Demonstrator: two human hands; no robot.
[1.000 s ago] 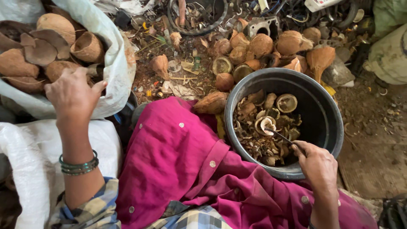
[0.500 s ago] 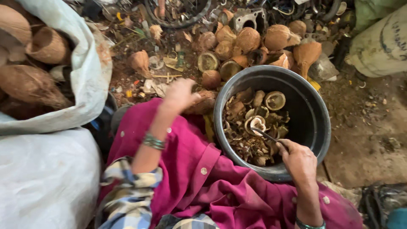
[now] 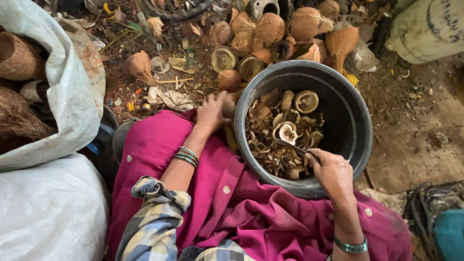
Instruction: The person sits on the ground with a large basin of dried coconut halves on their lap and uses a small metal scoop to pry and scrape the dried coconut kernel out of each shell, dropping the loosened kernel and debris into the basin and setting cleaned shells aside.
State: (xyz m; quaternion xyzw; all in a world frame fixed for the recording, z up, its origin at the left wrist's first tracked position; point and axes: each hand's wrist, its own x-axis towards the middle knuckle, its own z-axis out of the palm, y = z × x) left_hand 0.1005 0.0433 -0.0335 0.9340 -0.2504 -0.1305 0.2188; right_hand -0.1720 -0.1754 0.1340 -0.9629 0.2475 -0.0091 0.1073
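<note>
My left hand (image 3: 212, 112) rests over a brown coconut piece (image 3: 230, 107) on my pink-clad lap, just left of a dark round tub (image 3: 355, 121); its fingers curl on the piece. My right hand (image 3: 331, 170) sits at the tub's near rim, closed around a thin dark metal tool (image 3: 290, 146) whose tip lies by a pale coconut half (image 3: 287, 132) among brown shell scraps in the tub.
Whole and halved coconuts (image 3: 270, 29) are heaped beyond the tub. A white sack (image 3: 63, 96) holding husked coconuts stands at left, another white sack (image 3: 48, 212) below it. A pale bag (image 3: 430, 29) lies at top right, and debris covers the dirt floor.
My left hand came away from the sack at left, crossed to the right and settled on the coconut piece beside the tub. The right hand stayed in place with the tool.
</note>
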